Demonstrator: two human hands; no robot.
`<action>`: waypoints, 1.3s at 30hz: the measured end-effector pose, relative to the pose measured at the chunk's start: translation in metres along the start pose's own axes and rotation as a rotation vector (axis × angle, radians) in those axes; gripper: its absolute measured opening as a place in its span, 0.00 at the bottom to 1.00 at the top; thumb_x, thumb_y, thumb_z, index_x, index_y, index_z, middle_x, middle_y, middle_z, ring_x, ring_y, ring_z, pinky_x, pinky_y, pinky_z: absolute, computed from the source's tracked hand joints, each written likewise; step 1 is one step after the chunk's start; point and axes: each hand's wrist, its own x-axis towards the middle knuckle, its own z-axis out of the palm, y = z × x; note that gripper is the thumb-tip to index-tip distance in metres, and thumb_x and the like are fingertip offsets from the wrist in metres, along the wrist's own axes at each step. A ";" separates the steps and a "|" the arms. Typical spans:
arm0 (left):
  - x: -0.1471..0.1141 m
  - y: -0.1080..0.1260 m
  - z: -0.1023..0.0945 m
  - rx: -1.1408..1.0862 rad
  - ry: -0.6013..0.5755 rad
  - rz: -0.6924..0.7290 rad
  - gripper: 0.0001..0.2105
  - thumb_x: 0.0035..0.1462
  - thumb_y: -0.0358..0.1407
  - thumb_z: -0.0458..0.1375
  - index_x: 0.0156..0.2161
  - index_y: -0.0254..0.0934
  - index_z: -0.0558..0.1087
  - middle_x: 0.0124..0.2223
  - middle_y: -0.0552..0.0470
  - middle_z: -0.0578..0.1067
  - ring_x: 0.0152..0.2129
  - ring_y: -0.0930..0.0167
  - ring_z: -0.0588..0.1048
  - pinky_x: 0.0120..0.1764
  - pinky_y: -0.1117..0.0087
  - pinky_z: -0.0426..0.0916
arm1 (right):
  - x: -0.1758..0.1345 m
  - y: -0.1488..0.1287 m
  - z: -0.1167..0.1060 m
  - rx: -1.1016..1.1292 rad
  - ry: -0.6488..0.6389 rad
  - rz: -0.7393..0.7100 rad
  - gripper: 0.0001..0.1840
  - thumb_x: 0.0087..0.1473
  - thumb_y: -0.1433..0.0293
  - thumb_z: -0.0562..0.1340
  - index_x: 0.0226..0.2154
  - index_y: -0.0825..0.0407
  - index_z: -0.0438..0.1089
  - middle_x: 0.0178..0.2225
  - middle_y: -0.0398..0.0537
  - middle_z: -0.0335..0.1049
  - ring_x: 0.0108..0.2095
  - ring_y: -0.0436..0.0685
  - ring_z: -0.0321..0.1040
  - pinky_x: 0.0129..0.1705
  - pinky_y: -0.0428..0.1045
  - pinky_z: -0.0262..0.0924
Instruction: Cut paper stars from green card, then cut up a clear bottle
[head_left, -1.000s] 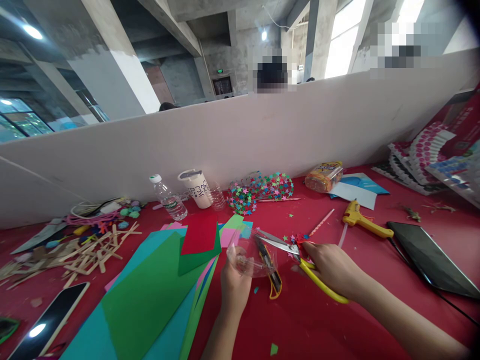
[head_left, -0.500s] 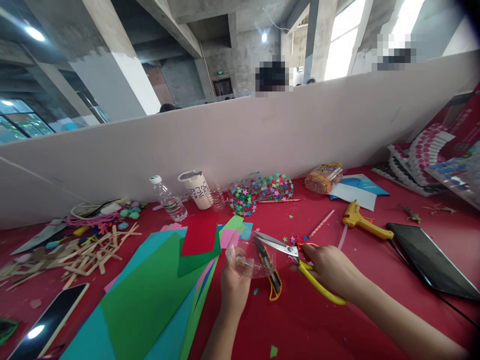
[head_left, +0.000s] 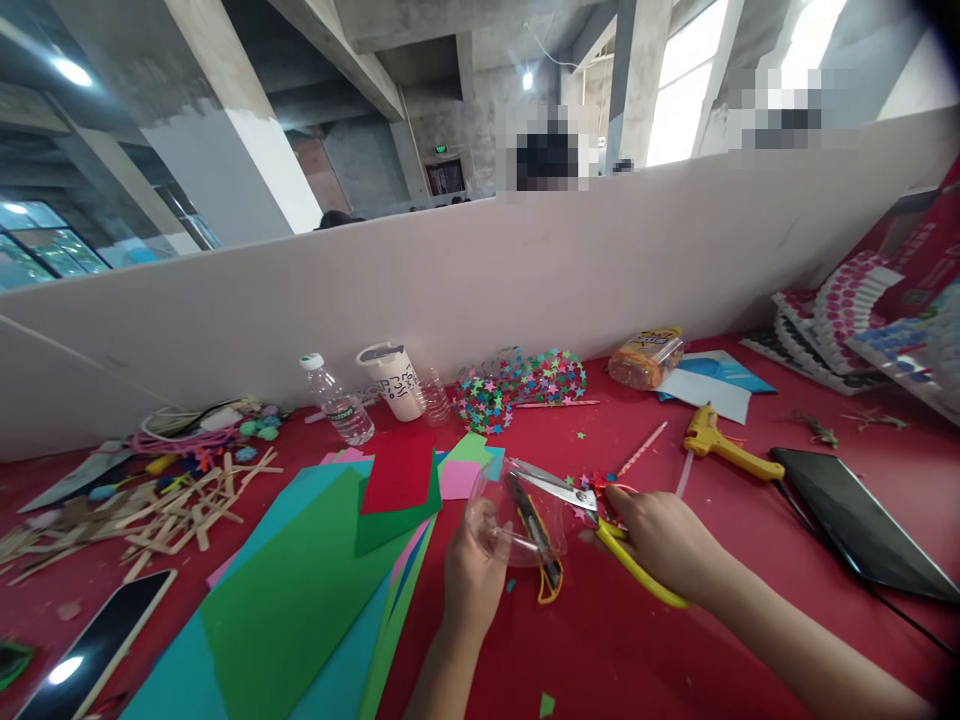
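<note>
My left hand (head_left: 476, 560) is closed around a clear plastic piece (head_left: 499, 515) that looks like part of a cut bottle or cup. My right hand (head_left: 656, 535) grips scissors with yellow handles (head_left: 637, 570). Their blades (head_left: 551, 485) are parted and reach to the upper rim of the clear plastic. A box cutter (head_left: 536, 535) with a yellow end lies behind and below the plastic, partly seen through it. Red star shapes (head_left: 592, 485) lie by the scissors' pivot.
Coloured paper sheets (head_left: 300, 580) lie left of my hands. A yellow glue gun (head_left: 724, 445) and a black tablet-like slab (head_left: 862, 515) are at right. Behind stand a water bottle (head_left: 337, 400), a cup (head_left: 394, 380) and star-filled plastic (head_left: 517, 385). Wooden sticks (head_left: 202, 500) and a phone (head_left: 105, 640) lie at left.
My left hand has shifted slightly right with the clear plastic, which has turned a little and now covers more of the box cutter. The scissors have stayed nearly in place.
</note>
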 end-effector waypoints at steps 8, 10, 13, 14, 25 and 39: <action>-0.001 0.004 0.000 -0.005 -0.015 0.013 0.10 0.53 0.42 0.56 0.38 0.39 0.67 0.31 0.50 0.74 0.28 0.66 0.76 0.33 0.66 0.71 | 0.003 -0.002 0.004 0.022 -0.021 -0.002 0.19 0.62 0.54 0.51 0.27 0.50 0.61 0.22 0.50 0.73 0.22 0.62 0.72 0.21 0.49 0.35; -0.001 0.003 0.000 -0.016 -0.005 0.015 0.10 0.53 0.42 0.56 0.38 0.39 0.67 0.30 0.51 0.73 0.27 0.67 0.75 0.33 0.66 0.70 | 0.003 -0.003 0.005 0.026 -0.027 0.005 0.19 0.61 0.54 0.52 0.27 0.50 0.61 0.21 0.51 0.73 0.22 0.62 0.72 0.21 0.48 0.35; 0.000 0.003 0.000 -0.033 0.012 0.007 0.11 0.53 0.43 0.56 0.38 0.39 0.68 0.30 0.52 0.72 0.27 0.67 0.75 0.33 0.67 0.70 | 0.002 -0.005 0.007 0.030 -0.033 0.020 0.20 0.61 0.54 0.52 0.26 0.50 0.61 0.21 0.51 0.73 0.23 0.62 0.73 0.21 0.48 0.36; 0.000 0.003 0.000 -0.037 0.016 0.006 0.11 0.53 0.43 0.56 0.37 0.38 0.68 0.30 0.52 0.72 0.27 0.67 0.75 0.33 0.67 0.70 | 0.002 -0.006 0.007 0.031 -0.035 0.022 0.20 0.61 0.54 0.52 0.25 0.50 0.61 0.21 0.51 0.73 0.23 0.62 0.73 0.21 0.48 0.36; -0.004 -0.007 0.006 0.026 -0.075 0.006 0.12 0.50 0.36 0.57 0.42 0.37 0.68 0.35 0.47 0.76 0.31 0.67 0.76 0.35 0.67 0.71 | 0.000 -0.006 0.000 0.030 -0.030 0.016 0.12 0.60 0.62 0.54 0.29 0.50 0.62 0.23 0.52 0.75 0.24 0.63 0.73 0.22 0.49 0.34; -0.001 0.000 0.003 -0.054 -0.100 0.031 0.08 0.52 0.38 0.57 0.36 0.38 0.67 0.32 0.52 0.73 0.30 0.69 0.75 0.36 0.68 0.70 | 0.002 -0.005 0.008 0.035 -0.026 0.016 0.12 0.60 0.63 0.55 0.27 0.50 0.62 0.21 0.49 0.73 0.22 0.60 0.72 0.21 0.48 0.36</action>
